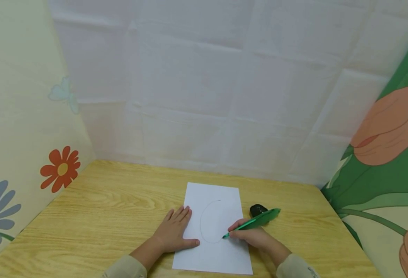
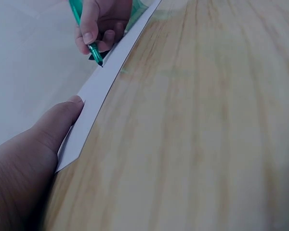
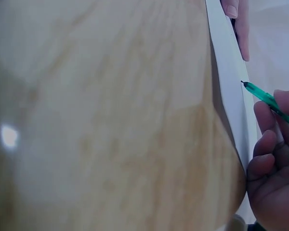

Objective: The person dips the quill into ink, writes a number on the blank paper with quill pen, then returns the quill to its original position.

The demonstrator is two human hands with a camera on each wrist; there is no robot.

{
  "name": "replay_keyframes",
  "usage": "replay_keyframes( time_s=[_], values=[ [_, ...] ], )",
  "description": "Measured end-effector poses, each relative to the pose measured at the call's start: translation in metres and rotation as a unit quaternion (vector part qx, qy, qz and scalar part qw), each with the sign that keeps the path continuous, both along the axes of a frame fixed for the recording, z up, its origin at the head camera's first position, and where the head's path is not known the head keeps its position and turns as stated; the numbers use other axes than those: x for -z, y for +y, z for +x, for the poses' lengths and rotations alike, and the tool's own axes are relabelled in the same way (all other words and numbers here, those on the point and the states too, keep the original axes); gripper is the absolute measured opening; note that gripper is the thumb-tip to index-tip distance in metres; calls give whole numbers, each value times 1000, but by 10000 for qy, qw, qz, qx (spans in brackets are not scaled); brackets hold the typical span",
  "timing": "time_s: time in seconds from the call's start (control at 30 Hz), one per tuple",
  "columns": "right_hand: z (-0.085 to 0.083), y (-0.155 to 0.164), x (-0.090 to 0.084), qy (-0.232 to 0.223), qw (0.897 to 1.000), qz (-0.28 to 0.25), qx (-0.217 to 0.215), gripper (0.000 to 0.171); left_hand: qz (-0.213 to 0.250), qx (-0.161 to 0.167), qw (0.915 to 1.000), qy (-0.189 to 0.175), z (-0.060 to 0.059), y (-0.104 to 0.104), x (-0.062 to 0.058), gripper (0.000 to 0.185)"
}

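A white sheet of paper [image 1: 214,256] lies on the wooden table. Flat on its left side rests my left hand [image 1: 174,233], fingers straight and thumb stretched over the sheet. My right hand [image 1: 250,235] pinches a green pen [image 1: 256,221] whose top end is broad and feather-shaped. The pen slants up to the right, its dark tip at the paper. A thin curved line [image 1: 201,224], bowed to the left and unclosed on the right, runs down to the tip. In the right wrist view the pen [image 3: 262,96] shows between thumb and fingers, the other fingers curled beneath.
A glossy black rounded object [image 1: 257,209] sits on the table [image 1: 127,200] just right of the paper, partly behind the pen. White cloth [image 1: 190,85] hangs at the back. Flower-printed panels stand left [image 1: 23,127] and right [image 1: 381,181].
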State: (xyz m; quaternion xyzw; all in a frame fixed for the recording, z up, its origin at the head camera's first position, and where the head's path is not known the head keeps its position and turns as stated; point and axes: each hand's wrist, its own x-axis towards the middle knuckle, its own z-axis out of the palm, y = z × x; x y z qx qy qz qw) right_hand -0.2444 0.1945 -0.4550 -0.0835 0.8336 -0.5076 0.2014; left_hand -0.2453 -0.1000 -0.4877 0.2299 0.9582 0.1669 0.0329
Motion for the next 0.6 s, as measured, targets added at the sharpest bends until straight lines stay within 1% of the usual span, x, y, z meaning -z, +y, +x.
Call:
replay_keyframes(
  time_s=[0.27,0.6],
  values=[
    [-2,2,1,1,10000,8,65,27,-16,-5,10000,-71,3,1,-6,108],
    [-5,3,0,1,10000,-32,82,29,-36,0,10000,-66,3,1,-6,107]
  ],
)
